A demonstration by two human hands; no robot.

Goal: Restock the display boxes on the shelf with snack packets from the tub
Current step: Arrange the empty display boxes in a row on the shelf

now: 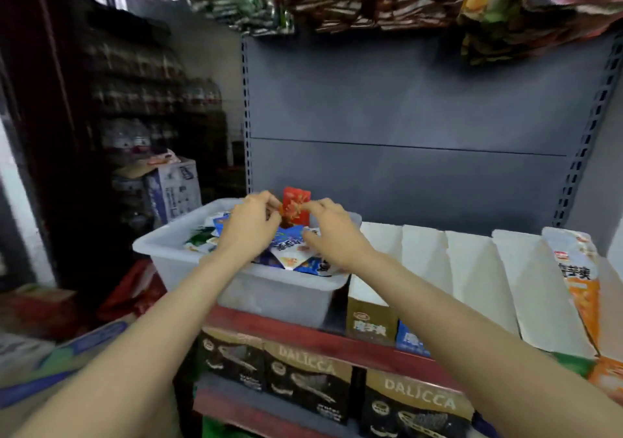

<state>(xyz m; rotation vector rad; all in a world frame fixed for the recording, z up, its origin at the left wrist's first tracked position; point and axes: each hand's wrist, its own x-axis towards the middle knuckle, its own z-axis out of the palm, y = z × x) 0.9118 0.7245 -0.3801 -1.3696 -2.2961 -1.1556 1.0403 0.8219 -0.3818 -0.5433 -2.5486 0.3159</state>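
Hands [251, 223] [332, 232] over tub [175, 255] (arms outstretched), fingers pinching upright red packet [296, 206].

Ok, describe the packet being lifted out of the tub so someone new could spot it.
Find the white plastic tub on the shelf's left end. Above its far rim, the left hand and right hand pinch one upright red packet; the heaped packets below are mostly blue and white.

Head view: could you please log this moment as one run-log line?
stage: picking from tub | left hand: holds red packet | right hand: pinches same packet | display boxes: look empty
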